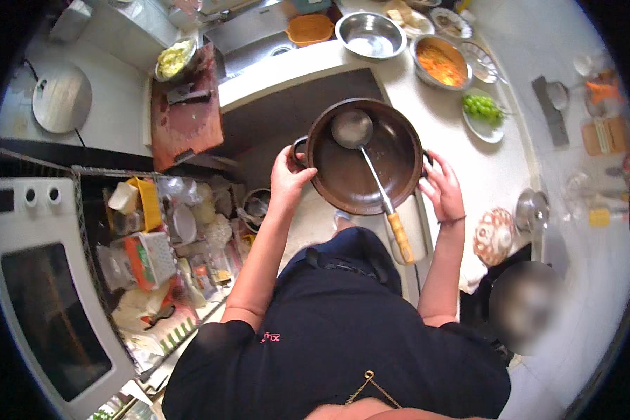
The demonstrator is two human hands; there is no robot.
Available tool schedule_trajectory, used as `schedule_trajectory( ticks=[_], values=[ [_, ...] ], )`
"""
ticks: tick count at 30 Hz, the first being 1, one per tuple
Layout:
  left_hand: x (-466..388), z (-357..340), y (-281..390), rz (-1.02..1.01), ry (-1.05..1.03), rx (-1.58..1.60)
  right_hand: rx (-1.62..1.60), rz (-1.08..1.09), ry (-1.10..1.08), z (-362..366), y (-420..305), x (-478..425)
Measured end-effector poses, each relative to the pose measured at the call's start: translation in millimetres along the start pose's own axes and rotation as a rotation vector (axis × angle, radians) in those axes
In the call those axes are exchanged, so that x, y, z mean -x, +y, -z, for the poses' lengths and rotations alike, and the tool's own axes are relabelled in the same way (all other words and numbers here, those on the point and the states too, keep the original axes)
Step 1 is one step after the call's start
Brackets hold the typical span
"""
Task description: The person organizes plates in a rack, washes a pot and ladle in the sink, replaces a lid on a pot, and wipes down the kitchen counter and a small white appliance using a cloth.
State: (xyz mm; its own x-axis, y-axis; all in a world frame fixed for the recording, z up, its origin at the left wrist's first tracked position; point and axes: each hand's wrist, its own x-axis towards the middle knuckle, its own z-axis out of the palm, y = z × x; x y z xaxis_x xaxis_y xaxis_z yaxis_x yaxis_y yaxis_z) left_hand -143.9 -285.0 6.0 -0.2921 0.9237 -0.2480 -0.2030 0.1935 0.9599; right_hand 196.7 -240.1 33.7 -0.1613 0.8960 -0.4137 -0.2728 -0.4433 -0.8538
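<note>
A dark wok [346, 178] with two loop handles hangs between my hands in front of my body. My left hand [290, 176] grips the handle on its left side, thumb on the rim. The handle on the other side is at the fingers of my right hand [442, 186], which is partly spread; whether the fingers close round it is hard to see. A metal ladle [353, 130] lies inside the wok, bowl at the far side. Its wooden grip [400, 239] sticks out over the near rim, towards my body.
A steel bowl [371, 35], a pot of orange food [441, 63] and a plate of green food [482, 116] stand on the right counter. A cleaver [188, 96] lies on the cutting board [176, 139] beside the sink [247, 31]. Crowded shelves [152, 220] stand at left.
</note>
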Motion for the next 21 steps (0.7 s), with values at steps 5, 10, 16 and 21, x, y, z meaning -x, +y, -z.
schedule_trajectory(
  ticks=[5,10,16,21],
  values=[
    [-112,70,40,-0.083,0.071,0.052,0.141,-0.011,-0.11,-110,-51,-145],
    [-234,109,77,-0.15,0.187,0.093,0.195,-0.006,-0.189,-195,-83,-287],
    [-396,167,74,-0.158,0.289,0.098,0.166,-0.069,-0.147,-281,-67,-454],
    [-506,221,30,-0.077,0.392,-0.04,0.113,-0.234,-0.107,-331,-29,-575]
  ],
)
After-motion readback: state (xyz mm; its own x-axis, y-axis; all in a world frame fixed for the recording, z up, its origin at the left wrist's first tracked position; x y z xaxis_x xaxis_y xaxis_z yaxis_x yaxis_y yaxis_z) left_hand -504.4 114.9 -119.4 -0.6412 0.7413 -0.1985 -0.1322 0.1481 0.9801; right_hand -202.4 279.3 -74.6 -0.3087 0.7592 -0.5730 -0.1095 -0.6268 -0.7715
